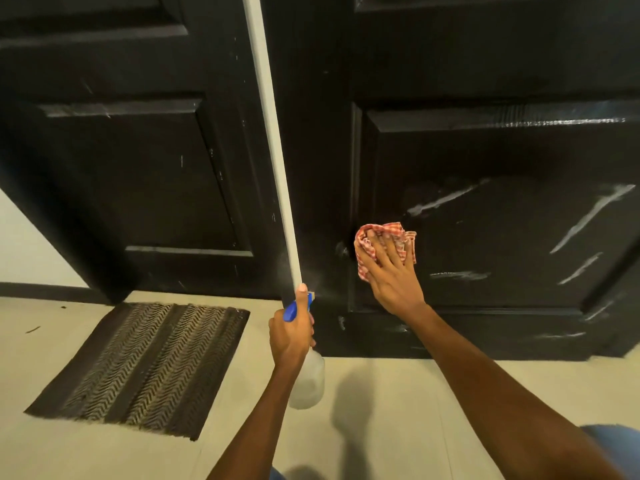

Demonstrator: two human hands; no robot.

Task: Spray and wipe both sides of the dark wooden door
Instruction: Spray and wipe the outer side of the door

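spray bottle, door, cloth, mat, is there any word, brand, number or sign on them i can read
None: no readable text shows in the head view.
Spray bottle in the left hand: translucent body, no label visible.
Blue sprayer head: no lettering visible.
Checked cloth under the right hand: pattern only.
Dark door: only pale streaks, no sign or number.
Floor mat: zigzag weave, no words.

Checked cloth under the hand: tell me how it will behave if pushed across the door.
The checked cloth is bunched in folds under the right hand, so it is probably floppy and light. It would likely slide easily over the glossy door panel, smearing the white streaks.
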